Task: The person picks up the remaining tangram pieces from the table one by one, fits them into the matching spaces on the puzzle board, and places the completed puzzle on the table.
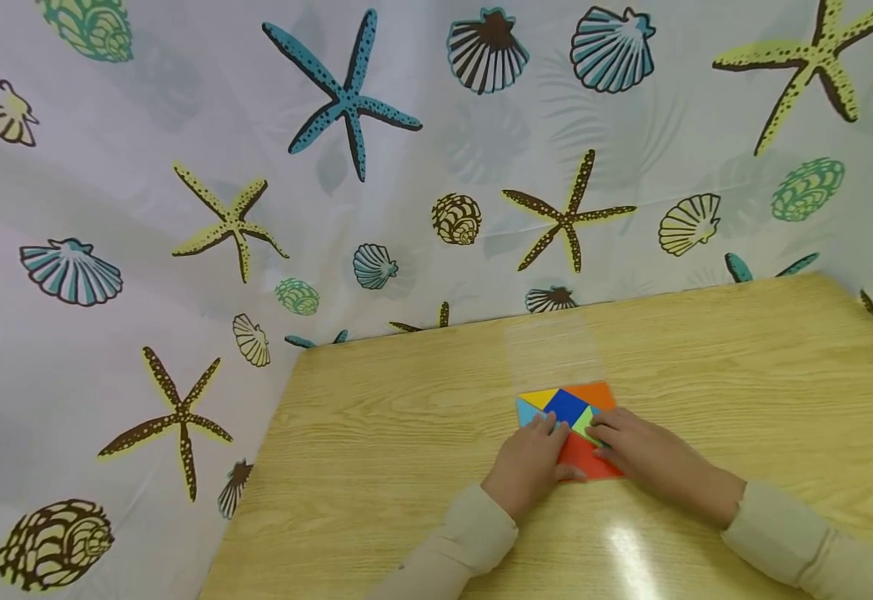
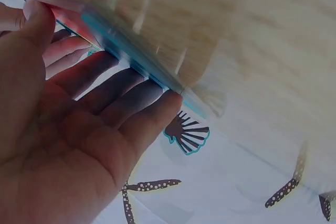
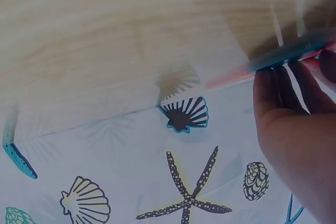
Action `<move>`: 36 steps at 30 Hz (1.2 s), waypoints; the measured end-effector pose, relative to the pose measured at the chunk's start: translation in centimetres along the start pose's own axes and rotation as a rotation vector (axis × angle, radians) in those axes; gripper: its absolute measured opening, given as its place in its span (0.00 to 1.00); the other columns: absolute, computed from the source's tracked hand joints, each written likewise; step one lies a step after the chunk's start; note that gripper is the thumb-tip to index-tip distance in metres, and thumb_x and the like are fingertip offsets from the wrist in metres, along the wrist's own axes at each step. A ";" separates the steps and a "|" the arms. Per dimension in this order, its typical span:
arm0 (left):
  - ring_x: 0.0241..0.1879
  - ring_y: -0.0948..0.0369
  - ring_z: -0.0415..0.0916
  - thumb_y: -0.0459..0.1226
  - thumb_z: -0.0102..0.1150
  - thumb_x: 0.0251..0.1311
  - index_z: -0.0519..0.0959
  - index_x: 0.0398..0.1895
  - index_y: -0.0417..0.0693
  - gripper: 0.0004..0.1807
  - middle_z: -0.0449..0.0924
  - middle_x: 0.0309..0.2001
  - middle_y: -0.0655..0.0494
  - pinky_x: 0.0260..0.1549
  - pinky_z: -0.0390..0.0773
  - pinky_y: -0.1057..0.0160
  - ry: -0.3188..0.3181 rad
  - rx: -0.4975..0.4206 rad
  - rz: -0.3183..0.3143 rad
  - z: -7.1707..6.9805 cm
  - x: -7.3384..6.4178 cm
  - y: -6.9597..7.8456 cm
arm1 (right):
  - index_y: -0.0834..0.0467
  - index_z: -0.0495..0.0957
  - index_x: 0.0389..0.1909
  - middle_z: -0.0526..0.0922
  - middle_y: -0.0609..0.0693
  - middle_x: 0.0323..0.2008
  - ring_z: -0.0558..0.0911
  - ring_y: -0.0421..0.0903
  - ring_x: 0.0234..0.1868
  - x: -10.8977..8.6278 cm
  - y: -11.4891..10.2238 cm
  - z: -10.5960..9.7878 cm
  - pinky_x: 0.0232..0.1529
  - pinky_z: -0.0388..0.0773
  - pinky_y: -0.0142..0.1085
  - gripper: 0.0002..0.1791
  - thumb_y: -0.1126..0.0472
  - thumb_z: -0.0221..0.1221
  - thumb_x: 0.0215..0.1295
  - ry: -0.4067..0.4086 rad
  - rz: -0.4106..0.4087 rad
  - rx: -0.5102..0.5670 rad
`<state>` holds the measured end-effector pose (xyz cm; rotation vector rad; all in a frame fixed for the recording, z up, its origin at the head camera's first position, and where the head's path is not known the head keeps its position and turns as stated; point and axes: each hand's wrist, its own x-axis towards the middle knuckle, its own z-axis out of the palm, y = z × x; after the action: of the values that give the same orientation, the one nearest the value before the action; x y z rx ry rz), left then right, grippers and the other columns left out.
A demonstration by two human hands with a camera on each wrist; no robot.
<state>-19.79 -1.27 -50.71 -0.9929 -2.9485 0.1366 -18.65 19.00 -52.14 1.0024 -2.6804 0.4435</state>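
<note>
Flat coloured tangram pieces lie together in a square on the table in the head view. A dark blue square piece [image 1: 565,407] sits in the middle, with a yellow triangle [image 1: 539,398] and an orange piece [image 1: 592,391] along the far edge. A light blue piece [image 1: 527,412] is at the left, a green piece [image 1: 582,422] at the right, and a large red piece [image 1: 584,455] nearest the person. My left hand [image 1: 528,463] rests over the left side, fingers stretched across the pieces. Fingers of my right hand [image 1: 657,457] touch the right side by the green piece, covering part of it.
The wood-grain table [image 1: 391,433] extends around the pieces, its far edge meeting a white curtain [image 1: 421,75] printed with shells and starfish. This curtain also hangs along the left and right sides. A pale patch [image 1: 552,346] shows on the tabletop behind the pieces.
</note>
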 end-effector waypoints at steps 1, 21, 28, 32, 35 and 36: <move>0.63 0.57 0.63 0.68 0.43 0.50 0.68 0.64 0.54 0.42 0.67 0.63 0.55 0.54 0.70 0.63 -0.009 -0.006 -0.002 0.0 -0.1 0.0 | 0.61 0.79 0.48 0.76 0.50 0.47 0.73 0.45 0.48 -0.1 0.0 -0.1 0.47 0.75 0.40 0.16 0.58 0.60 0.62 -0.006 -0.002 -0.004; 0.50 0.61 0.68 0.71 0.36 0.51 0.73 0.58 0.57 0.41 0.71 0.55 0.60 0.49 0.72 0.69 0.058 0.144 0.086 0.4 -0.3 -0.3 | 0.61 0.80 0.44 0.74 0.48 0.43 0.74 0.43 0.43 -1.2 -1.3 -0.1 0.42 0.77 0.37 0.25 0.44 0.61 0.58 -0.004 0.017 -0.038; 0.44 0.62 0.70 0.66 0.36 0.58 0.75 0.54 0.56 0.34 0.73 0.48 0.62 0.43 0.74 0.70 0.119 0.232 0.150 0.5 -0.9 -0.2 | 0.63 0.81 0.43 0.76 0.49 0.42 0.75 0.44 0.42 -1.1 -1.6 0.0 0.42 0.76 0.39 0.23 0.48 0.64 0.56 0.048 0.002 -0.044; 0.48 0.62 0.69 0.65 0.37 0.59 0.74 0.57 0.57 0.33 0.71 0.53 0.63 0.46 0.74 0.66 0.089 0.226 0.130 0.2 -1.0 -0.4 | 0.64 0.80 0.45 0.77 0.50 0.41 0.75 0.44 0.40 -1.0 -1.9 0.2 0.40 0.77 0.39 0.24 0.49 0.64 0.56 0.072 0.019 -0.063; 0.41 0.63 0.67 0.65 0.36 0.60 0.75 0.50 0.61 0.28 0.71 0.47 0.64 0.40 0.76 0.66 0.090 0.249 0.142 0.2 -1.0 -0.5 | 0.63 0.81 0.43 0.77 0.49 0.39 0.75 0.43 0.38 -0.8 -2.2 0.3 0.39 0.77 0.38 0.21 0.50 0.64 0.57 0.078 0.029 -0.055; 0.38 0.64 0.65 0.64 0.36 0.61 0.74 0.47 0.61 0.26 0.70 0.44 0.64 0.37 0.76 0.66 0.096 0.257 0.150 0.3 -1.1 -0.5 | 0.62 0.81 0.41 0.77 0.48 0.38 0.75 0.42 0.38 -0.8 -2.3 0.3 0.39 0.77 0.37 0.19 0.51 0.65 0.56 0.083 0.028 -0.046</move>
<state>-19.24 -2.33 -50.93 -1.1430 -2.6813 0.4456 -16.56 17.72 -52.25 0.9141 -2.6218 0.4180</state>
